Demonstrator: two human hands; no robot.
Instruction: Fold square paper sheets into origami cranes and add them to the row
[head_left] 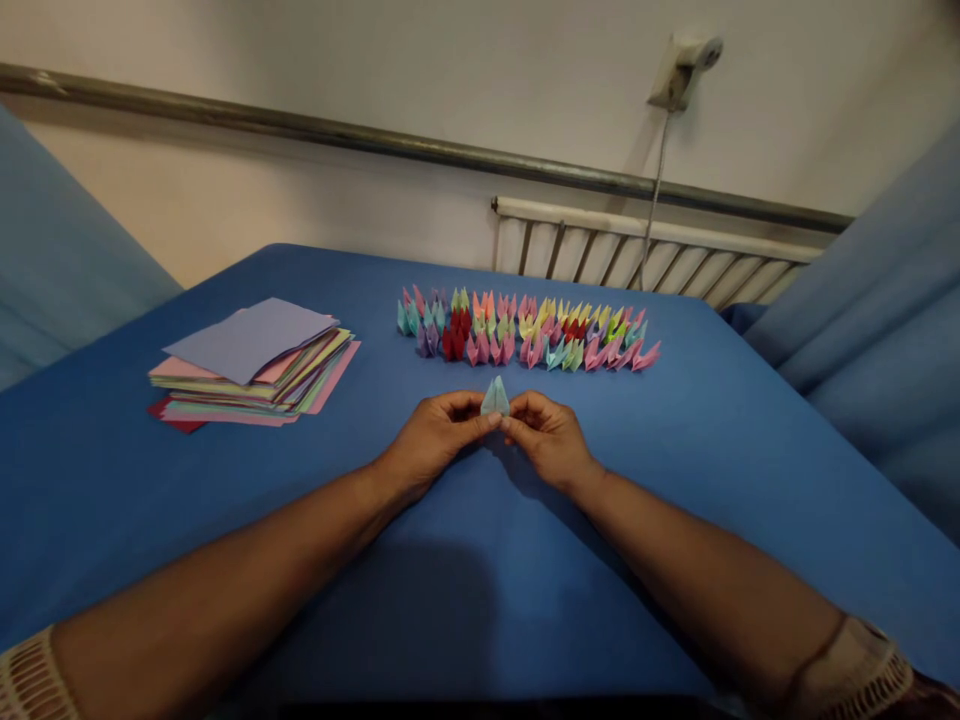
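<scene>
A small folded piece of pale blue-green paper (495,397) stands upright between my two hands at the middle of the blue table (480,600). My left hand (437,438) pinches its left side with closed fingers. My right hand (546,436) pinches its right side the same way. Just beyond the hands lie rows of several small folded paper pieces (525,332) in pink, yellow, red, green and blue.
A stack of flat coloured paper sheets (255,365), a lilac sheet on top, lies at the left of the table. Behind the table are a white radiator (645,250), a metal rail (375,140) along the wall, and blue cloth on both sides.
</scene>
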